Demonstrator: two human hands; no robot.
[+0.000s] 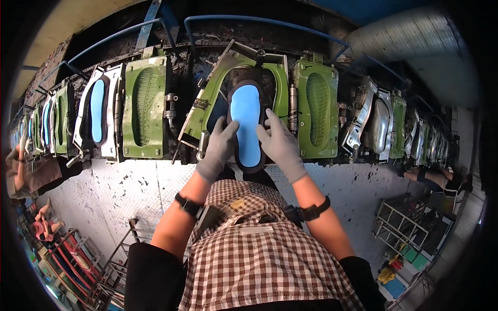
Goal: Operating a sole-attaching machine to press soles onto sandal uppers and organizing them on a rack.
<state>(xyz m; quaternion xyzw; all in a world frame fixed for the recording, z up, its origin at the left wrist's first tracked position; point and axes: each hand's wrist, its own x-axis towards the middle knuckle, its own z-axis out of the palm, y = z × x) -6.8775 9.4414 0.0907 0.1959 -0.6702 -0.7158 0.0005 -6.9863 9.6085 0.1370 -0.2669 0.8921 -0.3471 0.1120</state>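
A shoe sole with a light blue top and a dark rim (246,116) lies lengthwise between my two gloved hands. Its near end juts past the front edge of an opened green mold frame (280,85); its far end is over the frame's middle. My left hand (220,147) grips the left rim, thumb by the blue surface. On the opposite rim is my right hand (281,147), its thumb at the blue edge and its fingers partly spread. The undersides of the sole and the fingertips beneath it are hidden.
Green mold halves with sole-shaped hollows (147,106) (316,109) flank the frame. At left, another blue sole (97,111) rests in a silver mold. Blue rails (259,19) run behind. Metal racks (410,220) stand on the pale floor (129,181); other people (39,173) are at the sides.
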